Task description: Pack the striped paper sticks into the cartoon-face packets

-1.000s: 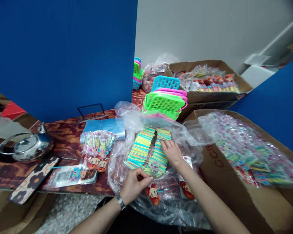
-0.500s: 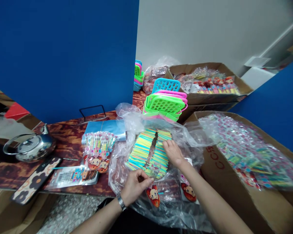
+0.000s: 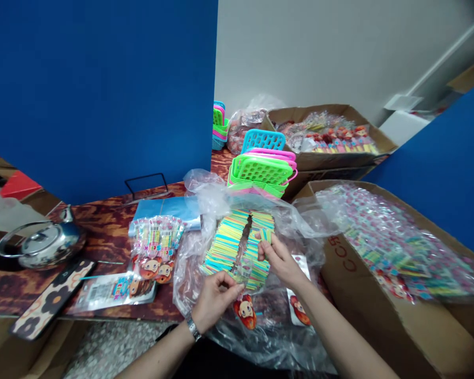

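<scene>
One packet stack [image 3: 231,245], packets too dense to count inside clear bag [image 3: 203,202], my left hand [image 3: 215,296] pinching its near end, my right hand [image 3: 279,258] gripping its right edge

Crowded table, hemmed in behind and on the right, with open room to the left.

The left hand [image 3: 215,295] and right hand [image 3: 278,258] pinched a stack [image 3: 225,245] at the near edge, inside a crumpled bag [image 3: 199,252] whose folds rose around it. Baskets [image 3: 260,171] blocked the way straight behind the stack. A box [image 3: 379,316] walled off the right, just beside the right hand. A blue panel [image 3: 98,89] closed the back left. Packets [image 3: 158,247] lay just left of the bag. Bare table [image 3: 106,231] between the packets and a kettle [image 3: 43,242] gave the clearest passage.
</scene>
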`<state>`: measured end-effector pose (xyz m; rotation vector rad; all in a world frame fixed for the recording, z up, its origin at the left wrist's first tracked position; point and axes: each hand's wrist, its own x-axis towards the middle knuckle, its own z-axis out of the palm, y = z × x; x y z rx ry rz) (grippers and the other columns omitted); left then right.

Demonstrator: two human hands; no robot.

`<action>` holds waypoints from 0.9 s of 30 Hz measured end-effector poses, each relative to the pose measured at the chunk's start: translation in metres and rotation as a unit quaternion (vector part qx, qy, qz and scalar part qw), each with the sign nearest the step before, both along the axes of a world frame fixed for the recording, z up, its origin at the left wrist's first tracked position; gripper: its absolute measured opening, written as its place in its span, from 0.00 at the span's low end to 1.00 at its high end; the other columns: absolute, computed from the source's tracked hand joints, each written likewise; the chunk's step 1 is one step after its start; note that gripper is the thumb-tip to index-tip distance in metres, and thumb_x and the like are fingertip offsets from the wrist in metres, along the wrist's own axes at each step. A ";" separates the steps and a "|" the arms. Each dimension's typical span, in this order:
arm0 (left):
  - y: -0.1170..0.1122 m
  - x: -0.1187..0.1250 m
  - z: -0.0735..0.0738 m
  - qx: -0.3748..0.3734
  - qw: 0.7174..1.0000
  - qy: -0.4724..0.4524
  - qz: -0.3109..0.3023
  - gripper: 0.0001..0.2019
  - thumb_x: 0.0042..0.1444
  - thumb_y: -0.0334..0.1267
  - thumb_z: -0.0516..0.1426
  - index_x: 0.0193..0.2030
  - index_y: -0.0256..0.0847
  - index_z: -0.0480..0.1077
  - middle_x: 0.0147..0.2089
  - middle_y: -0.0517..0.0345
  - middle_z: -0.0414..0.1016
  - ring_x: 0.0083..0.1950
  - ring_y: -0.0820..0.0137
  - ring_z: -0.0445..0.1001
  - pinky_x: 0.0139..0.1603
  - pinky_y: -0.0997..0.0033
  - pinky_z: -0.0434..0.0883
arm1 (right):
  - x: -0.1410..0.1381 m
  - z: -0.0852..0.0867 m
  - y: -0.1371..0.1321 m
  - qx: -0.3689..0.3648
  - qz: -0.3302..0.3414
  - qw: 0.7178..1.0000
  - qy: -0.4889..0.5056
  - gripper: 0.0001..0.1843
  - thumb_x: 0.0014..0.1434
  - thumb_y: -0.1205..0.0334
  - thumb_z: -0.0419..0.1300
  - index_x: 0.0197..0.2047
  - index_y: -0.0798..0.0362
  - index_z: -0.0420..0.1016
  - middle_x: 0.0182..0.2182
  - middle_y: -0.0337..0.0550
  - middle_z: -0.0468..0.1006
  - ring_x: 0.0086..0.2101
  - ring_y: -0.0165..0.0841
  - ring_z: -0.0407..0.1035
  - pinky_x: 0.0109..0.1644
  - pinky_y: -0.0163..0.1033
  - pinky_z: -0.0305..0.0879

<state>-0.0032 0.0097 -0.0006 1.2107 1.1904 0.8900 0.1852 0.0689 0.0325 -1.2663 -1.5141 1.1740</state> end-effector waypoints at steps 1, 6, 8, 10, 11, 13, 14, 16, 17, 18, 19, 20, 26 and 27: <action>0.000 0.000 0.002 0.010 1.000 0.009 0.004 0.12 0.48 0.43 0.59 0.23 0.36 0.66 0.22 0.60 0.69 0.24 0.75 0.66 0.25 0.76 0.63 | -0.003 0.002 -0.001 -0.008 -0.009 0.999 0.033 0.14 0.60 0.49 0.48 0.37 0.51 0.62 0.25 0.35 0.65 0.25 0.26 0.64 0.30 0.33 0.64; 0.005 0.001 0.010 0.057 0.996 0.053 0.031 0.11 0.49 0.42 0.59 0.23 0.37 0.68 0.24 0.58 0.73 0.28 0.71 0.70 0.31 0.74 0.66 | -0.022 0.027 -0.007 0.026 -0.086 0.978 0.187 0.10 0.60 0.51 0.49 0.40 0.49 0.60 0.27 0.35 0.68 0.30 0.29 0.68 0.37 0.39 0.66; 0.007 0.003 0.012 0.073 0.994 0.074 0.040 0.10 0.48 0.41 0.59 0.23 0.38 0.69 0.24 0.59 0.74 0.28 0.70 0.71 0.32 0.73 0.66 | -0.032 0.038 -0.011 0.053 -0.104 0.971 0.206 0.09 0.62 0.53 0.48 0.39 0.48 0.59 0.28 0.36 0.68 0.33 0.31 0.69 0.42 0.41 0.66; 0.009 0.004 0.013 0.083 0.992 0.088 0.047 0.10 0.48 0.41 0.59 0.23 0.38 0.69 0.24 0.60 0.74 0.28 0.71 0.71 0.31 0.74 0.66 | -0.041 0.044 -0.016 0.075 -0.112 0.972 0.195 0.08 0.62 0.54 0.46 0.39 0.48 0.59 0.28 0.37 0.67 0.37 0.32 0.69 0.46 0.43 0.64; 0.010 0.005 0.014 0.086 0.991 0.091 0.048 0.10 0.49 0.41 0.59 0.23 0.38 0.69 0.24 0.60 0.74 0.28 0.71 0.71 0.31 0.74 0.66 | -0.044 0.045 -0.018 0.085 -0.114 0.972 0.185 0.08 0.63 0.54 0.45 0.39 0.48 0.59 0.29 0.37 0.67 0.38 0.33 0.69 0.47 0.44 0.63; 0.010 0.007 0.015 0.092 0.990 0.092 0.052 0.09 0.49 0.41 0.59 0.23 0.38 0.69 0.24 0.60 0.74 0.27 0.71 0.71 0.31 0.74 0.66 | -0.050 0.044 -0.021 0.100 -0.114 0.974 0.167 0.07 0.63 0.55 0.44 0.39 0.48 0.58 0.29 0.37 0.66 0.42 0.33 0.67 0.50 0.45 0.61; 0.010 0.008 0.015 0.095 0.990 0.091 0.054 0.09 0.49 0.40 0.59 0.23 0.38 0.69 0.24 0.60 0.74 0.27 0.71 0.71 0.31 0.74 0.66 | -0.052 0.042 -0.023 0.106 -0.113 0.975 0.158 0.07 0.64 0.55 0.44 0.39 0.48 0.59 0.30 0.37 0.66 0.43 0.33 0.67 0.52 0.45 0.60; 0.010 0.009 0.015 0.103 0.989 0.090 0.057 0.09 0.49 0.40 0.59 0.23 0.38 0.69 0.24 0.60 0.74 0.27 0.71 0.71 0.31 0.74 0.66 | -0.055 0.038 -0.024 0.120 -0.115 0.976 0.138 0.08 0.64 0.56 0.43 0.39 0.47 0.59 0.31 0.38 0.66 0.45 0.33 0.65 0.53 0.45 0.58; 0.010 0.009 0.015 0.107 0.988 0.090 0.060 0.09 0.49 0.40 0.59 0.23 0.38 0.69 0.24 0.60 0.74 0.27 0.71 0.71 0.31 0.74 0.66 | -0.056 0.036 -0.024 0.127 -0.117 0.977 0.124 0.08 0.64 0.56 0.43 0.38 0.48 0.60 0.31 0.39 0.67 0.46 0.33 0.65 0.54 0.45 0.58; 0.010 0.009 0.015 0.110 0.988 0.090 0.061 0.09 0.49 0.40 0.59 0.23 0.38 0.69 0.24 0.60 0.74 0.27 0.71 0.71 0.31 0.74 0.66 | -0.057 0.034 -0.024 0.133 -0.120 0.978 0.108 0.09 0.64 0.56 0.43 0.38 0.48 0.60 0.32 0.39 0.68 0.46 0.33 0.65 0.54 0.45 0.57; 0.009 0.009 0.015 0.113 0.988 0.090 0.062 0.09 0.49 0.40 0.59 0.23 0.38 0.69 0.24 0.60 0.74 0.28 0.71 0.71 0.31 0.75 0.66 | -0.057 0.033 -0.025 0.137 -0.124 0.979 0.091 0.10 0.64 0.56 0.42 0.37 0.48 0.61 0.32 0.40 0.68 0.46 0.33 0.65 0.54 0.45 0.57; 0.009 0.008 0.016 0.115 0.987 0.090 0.063 0.09 0.50 0.41 0.59 0.23 0.38 0.69 0.24 0.59 0.74 0.28 0.71 0.71 0.30 0.75 0.67 | -0.057 0.032 -0.026 0.138 -0.124 0.980 0.070 0.11 0.65 0.56 0.42 0.37 0.49 0.62 0.34 0.40 0.69 0.46 0.33 0.64 0.55 0.45 0.56; 0.013 -0.001 0.019 0.197 0.974 0.106 0.045 0.08 0.53 0.40 0.57 0.30 0.39 0.72 0.30 0.56 0.74 0.31 0.70 0.73 0.29 0.76 0.69 | -0.044 0.034 -0.037 0.179 -0.052 0.979 -0.084 0.16 0.63 0.55 0.45 0.52 0.50 0.61 0.55 0.49 0.61 0.56 0.39 0.54 0.60 0.51 0.49; 0.014 -0.003 0.020 0.228 0.967 0.110 0.040 0.07 0.54 0.39 0.56 0.32 0.39 0.72 0.31 0.55 0.75 0.33 0.70 0.73 0.30 0.76 0.70 | -0.040 0.035 -0.037 0.191 -0.051 0.976 -0.095 0.19 0.62 0.56 0.45 0.55 0.50 0.58 0.57 0.50 0.59 0.57 0.40 0.53 0.60 0.52 0.49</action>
